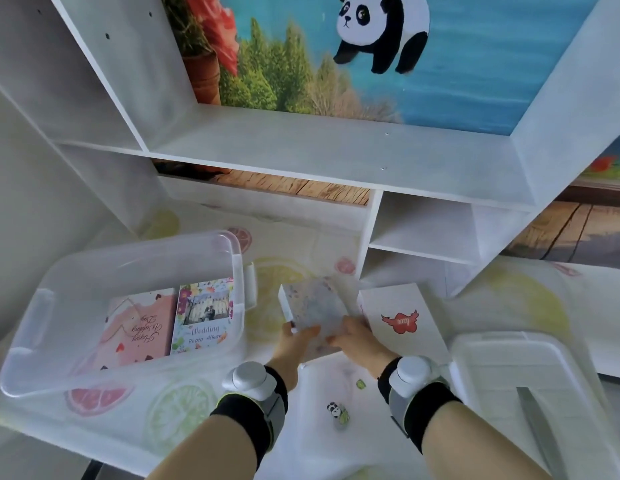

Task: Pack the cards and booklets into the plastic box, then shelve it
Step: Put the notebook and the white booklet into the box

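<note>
A clear plastic box [45, 327] sits at the left of the table. Inside it lie a pink card [138, 330] and a floral wedding photo album [202, 315], side by side. At the centre, a pale patterned booklet [313, 308] is held tilted above the table. My left hand [294, 341] grips its near left corner and my right hand [357, 344] grips its near right edge. A white booklet with a red heart [402, 320] lies flat just to the right. A white booklet with a small panda [336, 403] lies near me between my wrists.
The box's translucent lid [516, 393] rests at the right. A white shelf unit [336, 147] with open compartments stands behind the table against a panda mural. A fruit-print cloth [183, 407] covers the table.
</note>
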Demonstrator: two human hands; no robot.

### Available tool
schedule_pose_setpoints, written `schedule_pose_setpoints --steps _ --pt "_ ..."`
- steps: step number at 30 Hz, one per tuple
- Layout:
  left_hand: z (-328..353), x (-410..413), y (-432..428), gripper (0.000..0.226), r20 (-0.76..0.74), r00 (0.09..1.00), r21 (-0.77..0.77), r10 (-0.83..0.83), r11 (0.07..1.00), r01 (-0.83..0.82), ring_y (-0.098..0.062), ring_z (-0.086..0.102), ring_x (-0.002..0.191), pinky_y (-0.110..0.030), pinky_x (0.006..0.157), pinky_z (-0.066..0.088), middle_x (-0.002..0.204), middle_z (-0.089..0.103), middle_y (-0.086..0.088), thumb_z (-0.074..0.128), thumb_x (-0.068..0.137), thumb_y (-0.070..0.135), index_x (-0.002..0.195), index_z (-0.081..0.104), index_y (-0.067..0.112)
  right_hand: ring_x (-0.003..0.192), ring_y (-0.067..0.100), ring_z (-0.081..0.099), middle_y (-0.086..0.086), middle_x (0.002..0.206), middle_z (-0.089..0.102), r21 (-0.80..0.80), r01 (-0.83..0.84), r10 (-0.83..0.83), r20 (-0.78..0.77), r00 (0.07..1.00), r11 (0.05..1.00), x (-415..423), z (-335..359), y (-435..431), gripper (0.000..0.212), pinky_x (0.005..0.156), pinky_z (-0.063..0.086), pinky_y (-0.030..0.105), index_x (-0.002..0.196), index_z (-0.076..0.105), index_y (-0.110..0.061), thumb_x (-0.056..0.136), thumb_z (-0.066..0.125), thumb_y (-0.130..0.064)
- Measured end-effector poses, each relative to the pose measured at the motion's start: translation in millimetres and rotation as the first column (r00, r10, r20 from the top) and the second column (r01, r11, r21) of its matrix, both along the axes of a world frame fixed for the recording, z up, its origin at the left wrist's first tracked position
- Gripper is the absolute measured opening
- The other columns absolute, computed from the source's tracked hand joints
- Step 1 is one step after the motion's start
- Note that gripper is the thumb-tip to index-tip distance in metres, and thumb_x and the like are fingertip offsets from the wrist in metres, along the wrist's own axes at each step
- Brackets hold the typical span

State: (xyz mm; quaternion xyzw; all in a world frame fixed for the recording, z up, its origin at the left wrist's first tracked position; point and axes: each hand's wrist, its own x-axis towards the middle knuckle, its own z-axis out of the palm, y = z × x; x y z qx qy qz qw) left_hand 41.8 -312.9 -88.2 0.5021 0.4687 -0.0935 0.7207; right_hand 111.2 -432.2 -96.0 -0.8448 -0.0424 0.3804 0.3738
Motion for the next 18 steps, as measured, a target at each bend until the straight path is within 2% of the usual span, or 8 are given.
schedule_pose_setpoints --steps 3,6,8,11,13,15,16,18 --pt "-1.7 0.0 -3.3 0.064 0.018 1.000 0.068 0.001 0.998 -0.002 -0.029 0.059 0.109 -0.032 0.083 0.046 0.125 0.057 -0.010 0.070 0.084 0.022 0.137 0.034 0.023 0.111 0.025 0.057 0.008 0.116 0.061 0.127 0.097 -0.080 -0.131 0.988 0.987 -0.3 3.8 -5.0 0.039 0.096 0.046 0.037 0.114 0.057 -0.007 0.078 0.066 -0.021" --pt "2.3 0.5 -2.6 0.059 -0.001 1.000 0.279 0.008 0.960 -0.007 -0.029 0.056 0.101 -0.034 0.077 0.043 0.123 0.053 -0.011 0.073 0.080 0.026 0.125 0.036 0.021 0.111 0.022 0.058 0.006 0.118 0.064 0.190 0.137 -0.100 -0.190 0.977 0.972 -1.2 -0.1 -7.5 0.051 0.102 0.045 0.039 0.114 0.060 -0.012 0.067 0.068 -0.030" --pt "7.2 2.8 -0.4 0.052 -0.001 1.000 0.356 0.014 0.934 -0.013 -0.027 0.055 0.095 -0.033 0.076 0.043 0.113 0.054 -0.007 0.073 0.081 0.023 0.121 0.041 0.012 0.103 0.024 0.062 0.006 0.111 0.068 0.207 0.119 -0.075 -0.207 0.975 0.971 1.1 -5.8 -9.1 0.059 0.098 0.046 0.038 0.111 0.062 -0.007 0.060 0.067 -0.036" --pt "15.9 3.4 5.6 0.037 0.025 1.000 0.369 -0.015 0.929 0.005 -0.028 0.064 0.083 -0.034 0.070 0.052 0.092 0.067 -0.007 0.074 0.079 0.021 0.107 0.061 0.000 0.099 0.027 0.061 0.006 0.104 0.063 0.138 0.013 -0.010 -0.021 1.000 0.990 5.9 11.8 -15.9 0.040 0.084 0.044 0.036 0.110 0.061 -0.004 0.078 0.062 -0.028" --pt "18.4 1.6 7.3 0.033 0.044 0.999 0.351 -0.027 0.936 0.010 -0.028 0.068 0.081 -0.035 0.072 0.055 0.089 0.071 -0.008 0.075 0.078 0.023 0.103 0.067 0.003 0.105 0.029 0.060 0.007 0.109 0.063 0.045 0.098 -0.105 0.222 0.969 0.994 17.9 16.6 -27.8 0.034 0.085 0.044 0.034 0.114 0.060 -0.007 0.086 0.058 -0.025" --pt "19.5 0.0 6.1 0.034 0.051 0.998 0.333 -0.044 0.943 0.025 -0.028 0.069 0.081 -0.034 0.071 0.056 0.092 0.073 -0.011 0.076 0.077 0.025 0.103 0.068 0.005 0.110 0.036 0.057 0.015 0.114 0.063 -0.086 0.257 -0.184 0.492 0.851 0.962 31.0 17.6 -43.1 0.045 0.088 0.042 0.037 0.114 0.059 -0.006 0.080 0.060 -0.035" --pt "19.5 -0.3 4.4 0.035 0.052 0.997 0.321 -0.050 0.947 0.031 -0.028 0.069 0.081 -0.034 0.071 0.056 0.094 0.074 -0.012 0.076 0.076 0.026 0.104 0.068 0.006 0.115 0.038 0.053 0.017 0.122 0.059 -0.164 0.328 -0.197 0.531 0.824 0.930 36.4 13.3 -53.0 0.057 0.093 0.040 0.039 0.119 0.056 -0.005 0.076 0.064 -0.041" --pt "20.4 -2.2 0.7 0.037 0.055 0.996 0.294 -0.065 0.955 0.046 -0.028 0.069 0.079 -0.035 0.070 0.057 0.097 0.073 -0.014 0.077 0.076 0.025 0.105 0.066 0.004 0.124 0.038 0.045 0.018 0.133 0.051 -0.257 0.427 -0.300 0.415 0.859 0.867 40.2 7.8 -73.7 0.084 0.102 0.037 0.042 0.129 0.046 -0.003 0.066 0.072 -0.052"
